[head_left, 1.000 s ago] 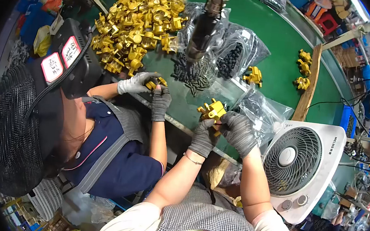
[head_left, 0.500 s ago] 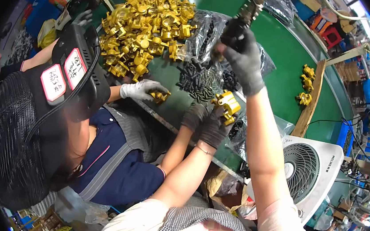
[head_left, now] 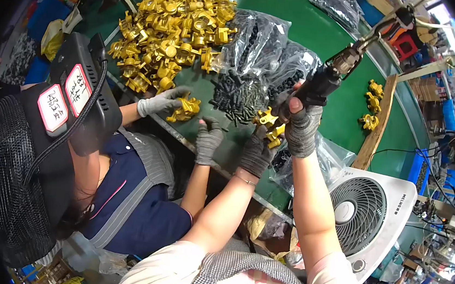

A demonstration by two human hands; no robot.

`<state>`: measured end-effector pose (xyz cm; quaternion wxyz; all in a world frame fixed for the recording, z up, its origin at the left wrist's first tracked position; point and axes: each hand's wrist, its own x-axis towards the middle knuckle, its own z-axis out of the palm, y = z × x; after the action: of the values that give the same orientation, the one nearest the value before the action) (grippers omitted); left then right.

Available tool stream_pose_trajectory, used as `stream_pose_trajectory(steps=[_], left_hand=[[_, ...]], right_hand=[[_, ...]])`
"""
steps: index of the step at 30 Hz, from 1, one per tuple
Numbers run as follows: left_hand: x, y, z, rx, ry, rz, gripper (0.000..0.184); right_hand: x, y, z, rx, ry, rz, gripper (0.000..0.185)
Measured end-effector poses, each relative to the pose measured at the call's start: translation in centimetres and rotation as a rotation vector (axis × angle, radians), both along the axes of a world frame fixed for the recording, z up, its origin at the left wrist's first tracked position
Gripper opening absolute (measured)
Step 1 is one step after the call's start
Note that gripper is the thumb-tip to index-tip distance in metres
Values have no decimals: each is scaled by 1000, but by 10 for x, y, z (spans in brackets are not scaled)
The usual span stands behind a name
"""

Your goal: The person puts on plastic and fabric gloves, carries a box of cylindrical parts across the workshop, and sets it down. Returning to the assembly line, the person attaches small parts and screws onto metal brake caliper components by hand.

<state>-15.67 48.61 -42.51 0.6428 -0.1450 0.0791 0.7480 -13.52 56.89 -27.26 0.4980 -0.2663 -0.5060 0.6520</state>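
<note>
My left hand (head_left: 257, 153), in a grey glove, grips a yellow metal part (head_left: 269, 125) over the front of the green table. Wrapped round a black power driver (head_left: 323, 84) is my right hand (head_left: 301, 128), whose thumb and a fingertip show bare. The driver slants down toward the yellow part, and my right hand hides where its tip meets the part. Just beyond my left hand lies a pile of small black screws (head_left: 237, 95). Clear bags of black pieces (head_left: 256, 41) lie behind that pile.
A co-worker on the left holds another yellow part (head_left: 185, 109) in a gloved hand. A large heap of yellow parts (head_left: 172, 32) covers the back left. To the right stand a white fan (head_left: 396, 213), a wooden strip (head_left: 377, 129) and several yellow parts (head_left: 372, 104).
My right hand has left the yellow part, taken hold of the hanging driver and brought it down to the part in my left hand. The co-worker's right hand has drawn back from the screws.
</note>
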Motion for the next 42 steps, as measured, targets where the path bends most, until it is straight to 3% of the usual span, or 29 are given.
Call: stream_pose_trajectory(steps=[16, 22, 24, 25, 26, 27, 29, 31, 34, 37, 38, 41, 42], left_hand=[[-3, -6, 4, 72, 57, 80, 46], [-8, -17, -12, 1, 129, 97, 43], [-15, -18, -5, -62, 136, 92, 38], [-13, -27, -4, -107, 142, 119, 35], [-10, -36, -2, -127, 199, 111, 38], [-6, -44, 1, -150, 258, 104, 41], [0, -57, 2, -171, 305, 90, 41], [1, -67, -1, -191, 329, 54, 41], [-4, -80, -9, -211, 306, 5, 42], [-6, -86, -9, -206, 302, 17, 45], [-8, -89, -7, -193, 324, -16, 46], [-12, -92, -9, -151, 312, -51, 49], [-12, -94, -10, -131, 361, -64, 50]], right_hand=[[-7, -16, -4, 13, 41, -97, 62], [8, -10, 0, 86, -107, 95, 56], [43, 2, -32, 238, -765, 236, 49], [58, -2, -72, 287, -1033, 40, 35], [74, 4, -122, -9, -1258, 67, 31], [76, -7, -146, 240, -1562, -45, 19], [66, -30, -125, 228, -1795, 95, 25], [63, -34, -146, 248, -1893, 90, 28], [67, -36, -154, 291, -1952, 88, 29], [59, -42, -125, 149, -1881, 37, 28], [66, -42, -130, 307, -1867, 102, 26], [77, -47, -94, -3, -1434, 100, 25], [92, -53, -118, -80, -1076, 80, 23]])
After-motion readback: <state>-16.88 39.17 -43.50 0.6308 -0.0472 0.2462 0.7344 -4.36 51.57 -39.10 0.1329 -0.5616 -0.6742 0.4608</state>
